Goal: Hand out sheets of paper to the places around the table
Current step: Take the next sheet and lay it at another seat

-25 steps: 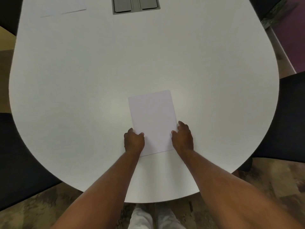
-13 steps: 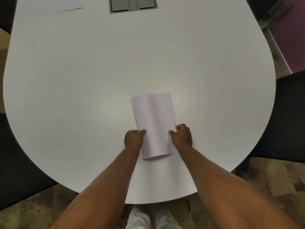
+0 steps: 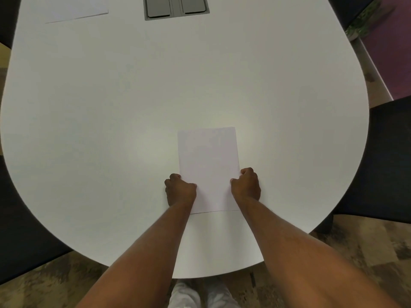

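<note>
1. A person stood at the rounded end of a white conference table [image 3: 111, 130], looking down at both bare forearms reaching over its near edge.
2. A white sheet of paper [image 3: 208, 161] lay portrait-wise in front of them, its near edge well in from the table's rim.
3. Half a second earlier the sheet was bowed upward between the hands, with its long edges curling. At this moment it lay flat on the table, much as it had 1 second before.
4. The left hand [image 3: 180, 189] was curled at the sheet's left edge, thumb resting on the paper; the right hand [image 3: 245, 185] was curled at the right edge in the same way.
5. Both hands seemed to be pinching or pressing the sheet's lower edges, though it was hard to tell whether fingers were tucked under the paper.
6. The flattening suggested this sheet was being squared up and set down at this end place, so this place was probably nearly served.
7. Another sheet of paper [image 3: 75, 8] lay at the far left of the table, apparently at a place already served.
8. A grey cable hatch [image 3: 176, 6] was set into the table's middle at the top of the view.
9. Dark chairs [image 3: 387, 163] stood at either side.
</note>
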Tool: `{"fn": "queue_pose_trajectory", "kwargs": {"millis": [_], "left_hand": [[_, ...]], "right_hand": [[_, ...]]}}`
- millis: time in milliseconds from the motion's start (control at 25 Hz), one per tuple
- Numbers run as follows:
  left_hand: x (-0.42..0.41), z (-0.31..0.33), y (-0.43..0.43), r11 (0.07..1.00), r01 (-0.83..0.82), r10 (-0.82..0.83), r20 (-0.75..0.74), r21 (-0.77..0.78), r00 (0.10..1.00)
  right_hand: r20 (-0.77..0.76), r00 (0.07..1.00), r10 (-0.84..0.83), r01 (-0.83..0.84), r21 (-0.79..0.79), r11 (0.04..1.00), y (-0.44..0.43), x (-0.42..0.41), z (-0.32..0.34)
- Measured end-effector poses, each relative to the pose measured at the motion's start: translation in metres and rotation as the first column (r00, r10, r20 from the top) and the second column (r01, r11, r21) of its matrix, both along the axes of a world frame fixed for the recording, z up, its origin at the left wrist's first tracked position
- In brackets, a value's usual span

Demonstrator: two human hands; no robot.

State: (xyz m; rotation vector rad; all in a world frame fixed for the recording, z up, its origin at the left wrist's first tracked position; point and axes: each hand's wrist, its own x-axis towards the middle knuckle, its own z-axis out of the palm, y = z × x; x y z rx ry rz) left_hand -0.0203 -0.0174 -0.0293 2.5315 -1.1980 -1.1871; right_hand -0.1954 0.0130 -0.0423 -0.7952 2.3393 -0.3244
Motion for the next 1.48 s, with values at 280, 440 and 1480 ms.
{"fn": "queue_pose_trajectory", "kwargs": {"millis": [280,440,1480], "left_hand": [[-0.002,-0.002,0.002,0.999,-0.048,0.047,-0.049,-0.014,0.998],[-0.008,-0.002,0.0,0.998,-0.052,0.052,-0.002,-0.019,0.999],[-0.003,0.01,-0.009,0.946,-0.287,0.231,-0.307,-0.153,0.923]], "right_hand": [[0.099,0.994,-0.043,0.037,0.054,0.998,-0.006,0.0,-0.006],[-0.073,0.997,0.03,-0.028,0.029,0.999,-0.002,0.007,-0.007],[-0.057,0.998,-0.024,0.023,-0.011,1.0,-0.006,0.0,0.01]]}}
